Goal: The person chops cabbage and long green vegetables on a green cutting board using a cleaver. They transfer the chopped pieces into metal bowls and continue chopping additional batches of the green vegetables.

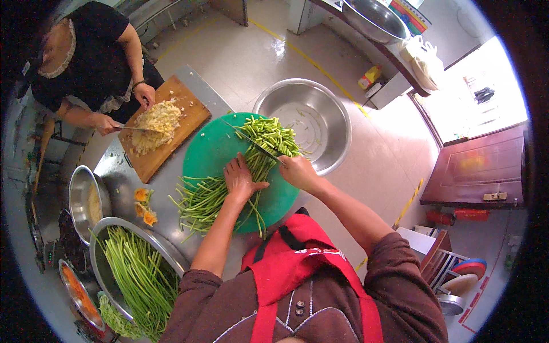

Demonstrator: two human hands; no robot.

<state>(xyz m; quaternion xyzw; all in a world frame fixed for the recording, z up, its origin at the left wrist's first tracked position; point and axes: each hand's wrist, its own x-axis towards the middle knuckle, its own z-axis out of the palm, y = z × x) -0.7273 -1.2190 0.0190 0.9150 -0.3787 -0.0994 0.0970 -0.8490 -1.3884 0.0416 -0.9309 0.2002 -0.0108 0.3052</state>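
On a round green cutting board [206, 150] lies a bundle of long garlic scapes [201, 201]. My left hand [239, 178] presses down over the bundle, its thumb out to the right. My right hand [300, 171] grips a kitchen knife [257, 145], whose blade lies across the stalks beyond my left hand. Short cut pieces of scape [274, 133] are heaped on the blade's far side. Just past the board's right edge is a large steel basin [343, 124] with a few green bits on its bottom. The knife's handle is mostly hidden in my fist.
Across the metal table [167, 193], a co-worker's hand [105, 124] holds a knife by chopped pale food [156, 126] on a wooden board [158, 165]. Orange trimmings [141, 195] lie nearby. At left stand a bowl of scapes [101, 227], a smaller bowl [77, 201] and an orange-filled dish [64, 268].
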